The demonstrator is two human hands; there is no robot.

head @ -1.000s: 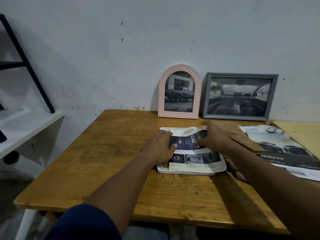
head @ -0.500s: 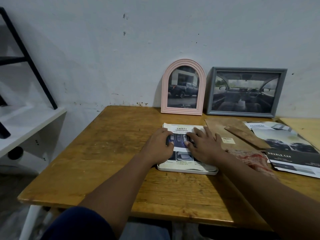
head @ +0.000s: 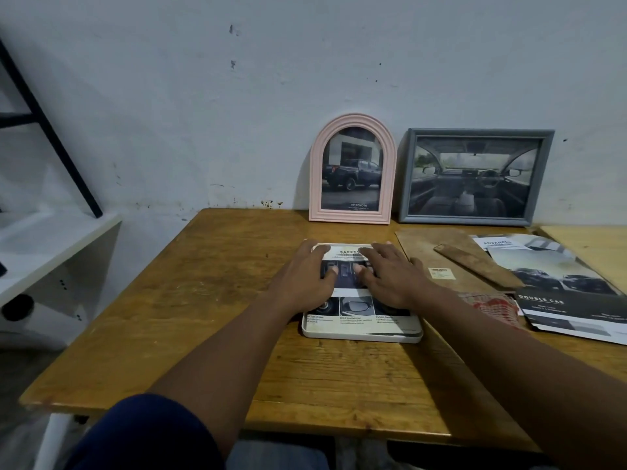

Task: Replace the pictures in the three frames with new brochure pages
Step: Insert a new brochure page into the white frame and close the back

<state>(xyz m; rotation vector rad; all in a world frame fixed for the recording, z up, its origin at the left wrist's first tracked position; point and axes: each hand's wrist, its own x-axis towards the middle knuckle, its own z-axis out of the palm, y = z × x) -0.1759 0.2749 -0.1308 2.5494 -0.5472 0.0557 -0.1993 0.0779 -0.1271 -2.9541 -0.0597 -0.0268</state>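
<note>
– White frame (head: 362,335), flat on the wooden table (head: 203,300), near the middle. A brochure page (head: 356,303) headed "SAFETY" lies inside it.

– And the hands?

– Both are on the page. The left hand (head: 305,283) lies palm down over its left part and the right hand (head: 390,279) over its right, fingers straight and spread, pressing the paper. Neither curls round anything. The thumbs almost meet over the dark car pictures.

– How much of the frame shows?

– The near rim and both near corners. The hands cover the far half, apart from the page's heading.

– What lies around it?

– Just to the right, a brown backing board (head: 427,252) with a small label and a narrower brown strip (head: 475,266) on top. Next come a red-patterned cloth (head: 488,301) and loose brochure sheets (head: 556,266), one reading "DOUBLE CAB". At the table's far edge, a pink arched frame (head: 353,217) and a grey frame (head: 464,219) lean on the wall, each holding a car picture. A white shelf (head: 51,239) stands well apart on the left.
</note>
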